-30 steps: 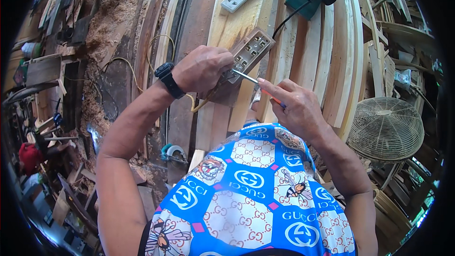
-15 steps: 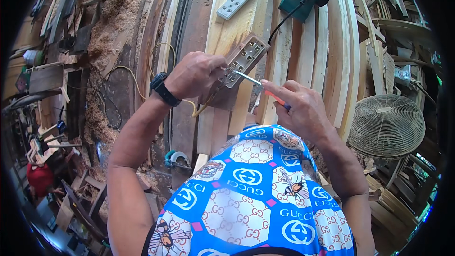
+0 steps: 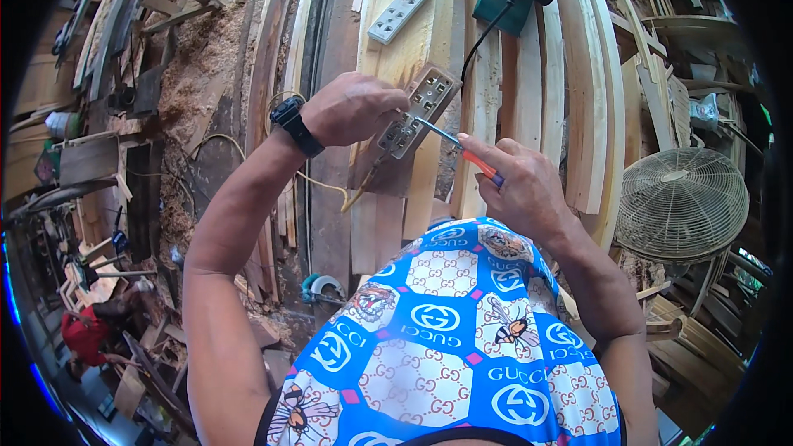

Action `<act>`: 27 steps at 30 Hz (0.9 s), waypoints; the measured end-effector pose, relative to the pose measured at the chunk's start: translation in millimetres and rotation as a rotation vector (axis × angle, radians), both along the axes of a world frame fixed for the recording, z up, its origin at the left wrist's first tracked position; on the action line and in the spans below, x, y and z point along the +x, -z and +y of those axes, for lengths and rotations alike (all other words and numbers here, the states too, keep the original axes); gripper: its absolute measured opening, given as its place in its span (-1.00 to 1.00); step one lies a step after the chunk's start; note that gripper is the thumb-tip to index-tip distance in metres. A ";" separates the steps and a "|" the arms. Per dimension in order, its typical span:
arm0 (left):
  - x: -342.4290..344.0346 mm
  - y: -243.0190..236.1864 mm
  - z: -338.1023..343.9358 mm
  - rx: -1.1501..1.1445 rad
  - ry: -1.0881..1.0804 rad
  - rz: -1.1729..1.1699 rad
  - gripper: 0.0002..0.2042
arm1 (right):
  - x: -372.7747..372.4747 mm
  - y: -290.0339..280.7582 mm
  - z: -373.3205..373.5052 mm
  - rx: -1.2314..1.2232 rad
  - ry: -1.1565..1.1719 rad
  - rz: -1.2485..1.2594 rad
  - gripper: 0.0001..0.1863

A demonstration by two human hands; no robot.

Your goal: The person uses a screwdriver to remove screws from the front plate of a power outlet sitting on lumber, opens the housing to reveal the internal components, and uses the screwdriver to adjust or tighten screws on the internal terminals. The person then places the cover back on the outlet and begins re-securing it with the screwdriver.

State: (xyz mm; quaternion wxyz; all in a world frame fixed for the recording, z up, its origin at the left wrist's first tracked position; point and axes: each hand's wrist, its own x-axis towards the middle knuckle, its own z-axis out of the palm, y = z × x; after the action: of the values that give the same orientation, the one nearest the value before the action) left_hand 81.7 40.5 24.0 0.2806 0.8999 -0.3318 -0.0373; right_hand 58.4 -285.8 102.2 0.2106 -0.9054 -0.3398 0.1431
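An opened power strip base [image 3: 433,91], brown with metal contacts showing, lies tilted on the boards in front of me. My left hand [image 3: 357,109] has its fingers closed at the strip's left side; what they pinch is hidden behind them. In my right hand [image 3: 529,186] is a screwdriver [image 3: 481,167] with an orange and blue handle. Its shaft points up and left, and the tip reaches the strip's middle, close to my left fingertips. A yellow cord [image 3: 332,187] runs from the strip's near end. Beyond it lies the white socket cover [image 3: 401,11], detached.
A green power tool [image 3: 505,7] with a black cord sits on the planks at the far right. A round wire-cage fan [image 3: 681,205] stands to the right. Long boards [image 3: 582,107] lie lengthwise, with sawdust [image 3: 227,58] at left. A person in red [image 3: 83,335] is at far left.
Both hands have shifted slightly along the strip, and the screwdriver tip has moved from its nearer part toward its middle. The whole view has shifted a little.
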 end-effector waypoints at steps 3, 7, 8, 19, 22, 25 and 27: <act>3.7 -2.2 -0.5 0.026 0.036 -0.001 -0.91 | 0.0 -0.7 -0.4 0.009 0.007 0.003 -0.41; 5.9 -2.2 -4.2 0.057 0.062 -0.013 -0.93 | 0.3 -0.8 -1.4 -0.005 0.011 0.014 -0.42; 6.5 -1.8 -5.1 0.059 0.064 -0.012 -0.93 | 0.8 -0.4 -1.8 -0.004 0.013 0.015 -0.42; 12.2 0.8 -14.5 0.198 0.152 -0.028 -0.96 | 3.4 5.0 -2.5 0.005 0.005 0.043 -0.42; 13.4 0.9 -15.1 0.257 0.185 -0.028 -0.95 | 1.4 11.3 -4.9 0.027 0.007 0.042 -0.43; 15.4 2.0 -16.1 0.270 0.199 -0.026 -0.93 | 0.4 7.1 -5.0 -0.009 0.019 0.030 -0.42; 14.6 2.3 -15.6 0.277 0.216 -0.045 -0.92 | 0.7 6.6 -6.6 -0.010 0.022 0.026 -0.41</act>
State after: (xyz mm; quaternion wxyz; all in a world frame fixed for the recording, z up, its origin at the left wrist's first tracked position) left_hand 96.4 24.9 21.7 0.1410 0.8896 -0.4245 -0.0924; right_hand 59.1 -292.3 95.6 0.2122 -0.9081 -0.3264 0.1543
